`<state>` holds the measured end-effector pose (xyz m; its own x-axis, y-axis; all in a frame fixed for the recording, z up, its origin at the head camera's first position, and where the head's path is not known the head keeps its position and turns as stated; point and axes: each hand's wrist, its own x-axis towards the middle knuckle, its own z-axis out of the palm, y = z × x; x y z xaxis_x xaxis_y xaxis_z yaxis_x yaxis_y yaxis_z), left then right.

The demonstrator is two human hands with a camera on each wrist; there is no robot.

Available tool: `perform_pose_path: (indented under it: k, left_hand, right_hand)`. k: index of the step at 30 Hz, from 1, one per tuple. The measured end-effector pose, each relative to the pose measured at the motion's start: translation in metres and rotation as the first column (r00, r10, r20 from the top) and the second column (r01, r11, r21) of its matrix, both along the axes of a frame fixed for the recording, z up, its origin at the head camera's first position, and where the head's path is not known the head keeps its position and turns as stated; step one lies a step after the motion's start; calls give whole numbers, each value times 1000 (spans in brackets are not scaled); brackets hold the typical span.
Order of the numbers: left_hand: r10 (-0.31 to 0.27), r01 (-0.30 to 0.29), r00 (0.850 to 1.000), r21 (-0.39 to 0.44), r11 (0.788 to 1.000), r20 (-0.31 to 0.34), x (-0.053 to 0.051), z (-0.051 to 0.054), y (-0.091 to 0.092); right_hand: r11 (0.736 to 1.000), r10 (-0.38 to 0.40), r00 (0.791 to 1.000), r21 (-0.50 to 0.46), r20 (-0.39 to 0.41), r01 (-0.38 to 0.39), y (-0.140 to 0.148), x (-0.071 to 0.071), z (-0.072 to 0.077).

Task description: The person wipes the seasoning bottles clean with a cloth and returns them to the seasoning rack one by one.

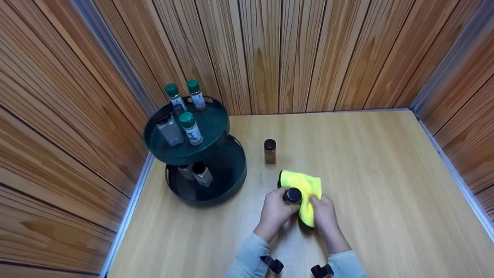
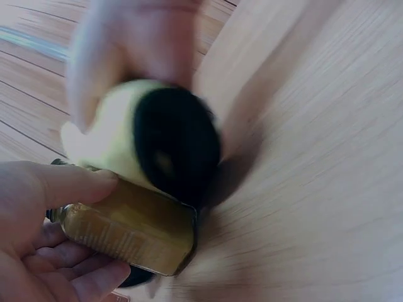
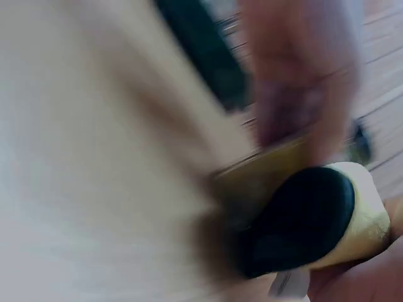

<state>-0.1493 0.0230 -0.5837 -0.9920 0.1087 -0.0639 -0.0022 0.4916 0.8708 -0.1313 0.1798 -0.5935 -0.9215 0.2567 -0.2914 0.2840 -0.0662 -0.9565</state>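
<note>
My left hand (image 1: 276,209) grips a square spice jar (image 2: 135,229) with a black cap (image 1: 293,195); thumb and fingers lie on opposite sides of its glass body, which looks brownish-yellow in the left wrist view. Beside it, my right hand (image 1: 326,213) pinches a bright yellow cloth (image 1: 308,185) with a dark underside and edge. The cloth lies against the jar's side and passes behind it in the head view. In the right wrist view the dark side of the cloth (image 3: 302,217) covers part of the jar, and motion blurs both.
Another dark-capped spice jar (image 1: 270,151) stands on the wooden table (image 1: 386,185) beyond my hands. At left is a dark green two-tier round rack (image 1: 216,141). Its top tier bears green-capped jars (image 1: 192,129) and a larger dark-capped jar (image 1: 170,130); two jars (image 1: 202,174) stand below.
</note>
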Motion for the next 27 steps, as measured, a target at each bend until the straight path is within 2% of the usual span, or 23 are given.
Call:
perform_pose_path:
  k: [3,7,13,18,21,24,27]
  left_hand:
    - [16,-15,1000,-14,1000,23,0,1,0]
    - [13,-13,1000,-11,1000,15,-1,0,-1]
    - [27,-31,998,70,997,50,0,0,-8]
    - [73,-80,996,151,985,52,1,11,-11]
    - [125,-137,990,230,963,67,3,22,-12]
    - [181,-182,983,341,922,34,6,30,-10]
    - [194,-165,981,447,879,-20,10,36,-8]
  right_hand:
    - [999,33,999,15,28,-33,-1,-2,-4]
    - [998,56,998,7,29,-56,1,-1,5]
    - [999,13,1000,31,0,-13,7,7,13]
    - [992,-63,993,98,-104,74,8,11,15]
    - [984,-100,982,128,-159,121,4,15,15]
    - [981,-100,979,148,-178,127,-4,21,15]
    - [994,-66,984,75,-168,79,-12,26,17]
